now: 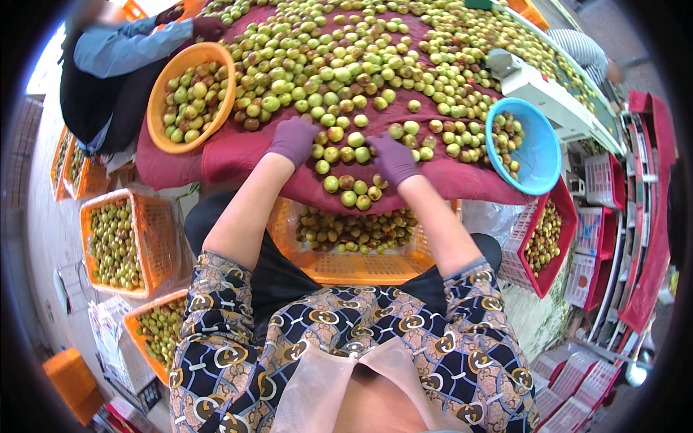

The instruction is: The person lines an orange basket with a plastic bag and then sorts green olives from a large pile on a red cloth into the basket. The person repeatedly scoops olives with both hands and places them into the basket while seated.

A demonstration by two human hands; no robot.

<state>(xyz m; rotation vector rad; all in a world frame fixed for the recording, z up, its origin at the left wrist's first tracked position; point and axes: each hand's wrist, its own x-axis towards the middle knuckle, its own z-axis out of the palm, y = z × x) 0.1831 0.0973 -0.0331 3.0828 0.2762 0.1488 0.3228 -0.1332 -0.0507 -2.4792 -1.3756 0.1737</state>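
Both of my hands wear purple gloves and work at the near edge of a table draped in maroon cloth point(238, 162). My left hand point(293, 139) has its fingertips against green and brown jujubes point(335, 134); whether it grips one is hidden by the back of the hand. To the right, my right hand point(394, 157) is bent down on the cloth, its fingertips beside several jujubes. A small group of jujubes lies between and below the hands. Under the cloth's front edge, an orange plastic crate point(352, 269) between my knees holds browner jujubes.
An orange basin point(153, 108) of jujubes leans at the left, and a blue basin point(544, 146) at the right. Filled orange crates point(162, 238) and a red-and-white crate point(514, 260) flank me. A co-worker's sleeve point(130, 48) is at upper left; a white machine point(536, 86) stands upper right.
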